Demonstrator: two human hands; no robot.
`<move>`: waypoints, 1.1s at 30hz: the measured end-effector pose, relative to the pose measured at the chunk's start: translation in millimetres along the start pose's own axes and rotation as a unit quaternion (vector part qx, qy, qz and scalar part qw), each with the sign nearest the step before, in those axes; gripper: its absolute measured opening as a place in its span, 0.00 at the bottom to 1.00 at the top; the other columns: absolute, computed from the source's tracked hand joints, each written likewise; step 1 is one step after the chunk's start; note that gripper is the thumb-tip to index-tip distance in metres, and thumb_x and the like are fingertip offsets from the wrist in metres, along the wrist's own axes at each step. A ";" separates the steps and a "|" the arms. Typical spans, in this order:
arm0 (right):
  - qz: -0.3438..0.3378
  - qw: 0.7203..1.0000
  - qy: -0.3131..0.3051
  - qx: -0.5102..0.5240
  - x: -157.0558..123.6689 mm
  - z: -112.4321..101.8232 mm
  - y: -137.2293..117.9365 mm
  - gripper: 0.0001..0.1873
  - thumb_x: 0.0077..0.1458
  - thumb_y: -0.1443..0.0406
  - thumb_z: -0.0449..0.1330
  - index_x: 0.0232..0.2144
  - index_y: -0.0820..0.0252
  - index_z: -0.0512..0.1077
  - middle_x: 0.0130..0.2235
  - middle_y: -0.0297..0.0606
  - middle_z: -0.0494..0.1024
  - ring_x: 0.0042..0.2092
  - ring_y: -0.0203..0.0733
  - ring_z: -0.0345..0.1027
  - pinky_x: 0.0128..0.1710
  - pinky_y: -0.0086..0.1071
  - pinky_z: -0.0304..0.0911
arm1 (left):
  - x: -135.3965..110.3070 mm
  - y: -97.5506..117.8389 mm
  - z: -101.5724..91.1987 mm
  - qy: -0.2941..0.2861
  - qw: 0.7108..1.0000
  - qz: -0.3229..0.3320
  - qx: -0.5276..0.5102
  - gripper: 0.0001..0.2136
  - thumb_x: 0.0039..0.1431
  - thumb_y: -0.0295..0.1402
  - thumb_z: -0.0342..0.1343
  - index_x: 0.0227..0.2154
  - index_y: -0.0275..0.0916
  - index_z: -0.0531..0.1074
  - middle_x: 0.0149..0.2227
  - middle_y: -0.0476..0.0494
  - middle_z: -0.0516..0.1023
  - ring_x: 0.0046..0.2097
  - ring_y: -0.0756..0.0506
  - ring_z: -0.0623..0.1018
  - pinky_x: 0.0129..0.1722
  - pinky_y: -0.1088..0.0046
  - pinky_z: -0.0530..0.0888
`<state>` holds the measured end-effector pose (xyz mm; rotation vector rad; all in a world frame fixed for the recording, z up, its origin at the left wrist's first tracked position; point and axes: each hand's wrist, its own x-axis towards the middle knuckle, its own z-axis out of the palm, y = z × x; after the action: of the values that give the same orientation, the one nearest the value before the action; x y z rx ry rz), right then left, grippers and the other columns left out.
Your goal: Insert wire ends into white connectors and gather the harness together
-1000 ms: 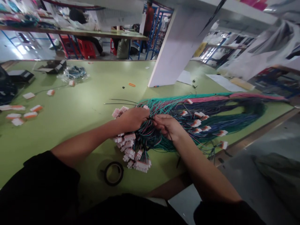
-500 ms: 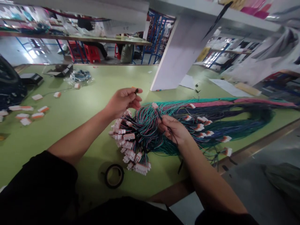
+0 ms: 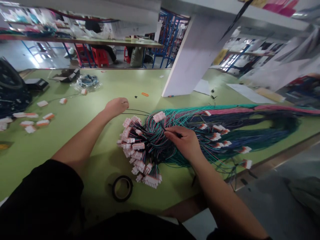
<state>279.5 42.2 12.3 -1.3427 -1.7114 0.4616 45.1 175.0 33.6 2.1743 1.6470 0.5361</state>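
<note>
My left hand [image 3: 117,107] is closed beyond the connector pile, with two thin dark wires [image 3: 137,111] running from its fingers toward the bundle. My right hand [image 3: 183,140] pinches dark wires just behind a white connector [image 3: 159,116], which is held above the bundle. Below both hands lies a big harness of green, pink and dark wires [image 3: 160,133], its end crowded with white connectors [image 3: 137,155]. A small black scrap [image 3: 136,97] and an orange piece [image 3: 145,94] rest on the table past my left hand.
A roll of black tape [image 3: 122,188] lies near me on the green table [image 3: 95,133]. Loose white-and-orange connectors [image 3: 42,122] are scattered at left. A white upright panel [image 3: 188,63] stands at the back. Behind it, a person sits at another bench [image 3: 105,42].
My left hand has moved left and slightly down, and wires now stretch from it. The connector by my right hand has turned and shifted left. The orange piece and black scrap are now uncovered.
</note>
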 end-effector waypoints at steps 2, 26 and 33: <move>-0.036 0.999 0.013 -0.036 -1.5 1.2 0.3 0.05 0.48 0.63 0.60 0.27 0.55 0.76 0.31 0.34 0.80 0.33 0.38 0.72 0.35 0.33 0.66 | -4.0 5.7 -0.9 -0.007 0.999 0.034 -0.027 0.10 0.54 0.29 0.44 0.22 0.38 0.67 0.24 0.48 0.69 0.27 0.52 0.65 0.28 0.76 0.61; 0.110 0.960 0.009 0.258 3.5 3.2 -10.1 0.12 0.46 0.56 0.61 0.25 0.59 0.74 0.22 0.29 0.69 0.20 0.28 0.54 0.18 0.24 0.48 | -65.1 70.6 0.2 -0.070 0.937 0.302 -0.161 0.07 0.47 0.33 0.53 0.29 0.36 0.64 0.25 0.53 0.66 0.28 0.54 0.64 0.29 0.77 0.62; 0.122 0.932 0.110 0.324 12.6 -23.7 -5.4 0.18 0.43 0.51 0.62 0.25 0.59 0.70 0.16 0.25 0.64 0.15 0.25 0.48 0.11 0.22 0.40 | -55.3 64.7 7.8 -0.155 0.924 0.201 -0.284 0.09 0.49 0.30 0.50 0.35 0.38 0.62 0.21 0.55 0.62 0.22 0.54 0.64 0.23 0.78 0.62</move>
<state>295.4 46.6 34.1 -1.0616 -1.0668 0.8926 88.9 104.6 54.5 2.0062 0.7515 0.6404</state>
